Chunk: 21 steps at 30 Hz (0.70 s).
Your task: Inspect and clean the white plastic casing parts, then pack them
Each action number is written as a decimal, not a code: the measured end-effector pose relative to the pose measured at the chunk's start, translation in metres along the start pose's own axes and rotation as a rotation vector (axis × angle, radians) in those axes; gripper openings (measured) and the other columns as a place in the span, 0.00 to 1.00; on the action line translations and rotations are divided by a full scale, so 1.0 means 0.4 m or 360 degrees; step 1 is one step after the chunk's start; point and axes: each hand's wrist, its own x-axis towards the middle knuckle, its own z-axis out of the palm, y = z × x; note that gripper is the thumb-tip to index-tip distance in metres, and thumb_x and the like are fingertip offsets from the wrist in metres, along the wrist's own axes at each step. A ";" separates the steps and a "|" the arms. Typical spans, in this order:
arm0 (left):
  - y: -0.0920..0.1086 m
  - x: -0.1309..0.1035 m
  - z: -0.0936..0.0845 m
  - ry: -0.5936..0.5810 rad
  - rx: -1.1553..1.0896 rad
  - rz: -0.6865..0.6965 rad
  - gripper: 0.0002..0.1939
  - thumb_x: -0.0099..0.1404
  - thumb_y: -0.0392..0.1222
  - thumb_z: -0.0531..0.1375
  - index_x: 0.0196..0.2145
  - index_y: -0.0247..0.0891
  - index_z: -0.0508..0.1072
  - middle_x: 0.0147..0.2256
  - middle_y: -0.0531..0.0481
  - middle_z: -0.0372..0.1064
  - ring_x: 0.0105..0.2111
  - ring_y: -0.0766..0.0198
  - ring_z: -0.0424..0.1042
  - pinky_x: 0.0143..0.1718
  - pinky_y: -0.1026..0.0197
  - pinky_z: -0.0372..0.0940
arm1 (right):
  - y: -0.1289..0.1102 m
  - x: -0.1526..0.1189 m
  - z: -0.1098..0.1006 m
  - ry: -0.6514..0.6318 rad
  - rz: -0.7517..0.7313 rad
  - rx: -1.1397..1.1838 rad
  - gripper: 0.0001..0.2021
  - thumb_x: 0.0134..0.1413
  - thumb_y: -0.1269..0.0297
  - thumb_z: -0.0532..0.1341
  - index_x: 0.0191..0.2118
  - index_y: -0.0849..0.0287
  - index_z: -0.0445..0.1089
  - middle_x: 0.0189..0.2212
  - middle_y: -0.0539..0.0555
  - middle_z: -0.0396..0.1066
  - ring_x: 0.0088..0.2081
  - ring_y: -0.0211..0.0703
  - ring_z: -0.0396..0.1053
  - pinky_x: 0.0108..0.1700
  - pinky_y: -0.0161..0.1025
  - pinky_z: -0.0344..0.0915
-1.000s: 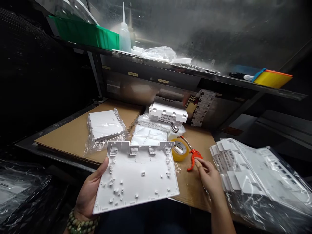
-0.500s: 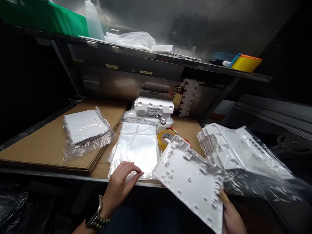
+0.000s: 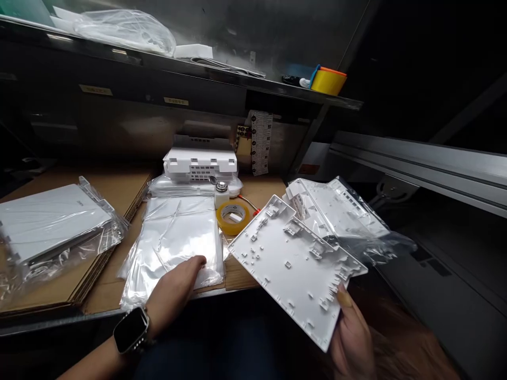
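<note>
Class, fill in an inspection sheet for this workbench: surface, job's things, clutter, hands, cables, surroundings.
Surface: cardboard sheets cover the bench.
Job's things: white plastic panel, ribbed side up; stack of clear bags.
Clutter: tape roll, bagged white panel, bagged parts, white housing.
Hands: right hand grips the panel's corner; left hand rests its fingers on the bags.
Cables: nothing seen.
Surroundings: shelf above, yellow container on it.
</note>
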 end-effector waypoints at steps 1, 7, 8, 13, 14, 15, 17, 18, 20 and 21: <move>-0.002 0.009 -0.013 0.0000 -0.0038 -0.0034 0.10 0.71 0.46 0.52 0.43 0.45 0.71 0.39 0.45 0.77 0.38 0.50 0.75 0.40 0.53 0.66 | 0.000 -0.001 -0.001 0.0016 0.0014 0.0013 0.38 0.56 0.49 0.69 0.69 0.56 0.61 0.51 0.58 0.80 0.53 0.59 0.78 0.61 0.56 0.71; -0.037 0.049 -0.064 -0.0053 -0.0419 -0.0188 0.10 0.69 0.47 0.55 0.31 0.43 0.72 0.36 0.48 0.74 0.42 0.53 0.75 0.43 0.55 0.68 | 0.011 -0.003 -0.008 0.0039 0.0039 -0.0033 0.38 0.57 0.49 0.69 0.70 0.54 0.61 0.54 0.57 0.79 0.54 0.59 0.77 0.62 0.56 0.69; -0.040 0.051 -0.067 -0.0052 -0.0481 -0.0207 0.10 0.69 0.47 0.55 0.33 0.43 0.73 0.37 0.47 0.74 0.41 0.53 0.76 0.43 0.54 0.69 | 0.015 -0.001 -0.008 0.0050 0.0037 -0.0038 0.37 0.58 0.49 0.68 0.69 0.54 0.61 0.53 0.57 0.79 0.55 0.60 0.76 0.63 0.57 0.69; -0.027 0.053 -0.074 -0.0063 -0.0791 -0.0319 0.11 0.69 0.51 0.58 0.40 0.41 0.71 0.37 0.47 0.74 0.38 0.57 0.76 0.42 0.54 0.70 | 0.033 0.015 -0.010 -0.0072 0.0123 -0.0071 0.30 0.60 0.42 0.61 0.60 0.55 0.73 0.50 0.59 0.81 0.59 0.63 0.73 0.63 0.61 0.66; -0.024 0.054 -0.075 -0.0066 -0.0855 -0.0344 0.11 0.67 0.51 0.61 0.40 0.41 0.70 0.36 0.48 0.74 0.38 0.57 0.75 0.41 0.55 0.70 | 0.040 0.019 -0.010 -0.0123 0.0172 -0.0075 0.29 0.60 0.40 0.60 0.57 0.55 0.76 0.48 0.60 0.81 0.59 0.64 0.73 0.63 0.61 0.67; -0.022 0.055 -0.074 -0.0071 -0.0916 -0.0366 0.13 0.65 0.51 0.64 0.39 0.41 0.69 0.35 0.49 0.74 0.37 0.58 0.75 0.40 0.55 0.70 | 0.049 0.022 -0.007 -0.0173 0.0231 -0.0077 0.28 0.60 0.39 0.60 0.54 0.56 0.78 0.46 0.60 0.82 0.58 0.64 0.73 0.62 0.61 0.68; -0.025 0.058 -0.068 -0.0083 -0.1028 -0.0402 0.17 0.59 0.49 0.70 0.37 0.41 0.68 0.32 0.51 0.74 0.35 0.60 0.74 0.40 0.57 0.69 | 0.077 0.025 0.008 -0.0300 0.0389 -0.0092 0.27 0.57 0.40 0.62 0.49 0.57 0.80 0.42 0.61 0.83 0.55 0.64 0.76 0.58 0.61 0.70; -0.029 0.061 -0.062 -0.0083 -0.1080 -0.0413 0.18 0.57 0.49 0.71 0.37 0.41 0.68 0.31 0.52 0.74 0.33 0.61 0.74 0.39 0.58 0.68 | 0.097 0.024 0.023 -0.0372 0.0469 -0.0106 0.26 0.55 0.41 0.65 0.48 0.58 0.81 0.40 0.61 0.83 0.53 0.64 0.77 0.56 0.60 0.72; -0.041 0.067 -0.046 -0.0084 -0.1180 -0.0422 0.19 0.56 0.49 0.72 0.35 0.41 0.67 0.29 0.54 0.72 0.31 0.62 0.73 0.36 0.59 0.68 | 0.143 0.017 0.070 -0.0519 0.0589 -0.0139 0.25 0.50 0.43 0.71 0.46 0.59 0.80 0.37 0.59 0.83 0.49 0.63 0.79 0.52 0.57 0.74; -0.047 0.071 -0.037 -0.0081 -0.1223 -0.0419 0.20 0.54 0.49 0.73 0.35 0.41 0.67 0.28 0.55 0.71 0.30 0.62 0.72 0.36 0.59 0.68 | 0.167 0.011 0.101 -0.0590 0.0620 -0.0152 0.25 0.47 0.45 0.73 0.44 0.59 0.80 0.35 0.58 0.83 0.47 0.61 0.80 0.51 0.55 0.74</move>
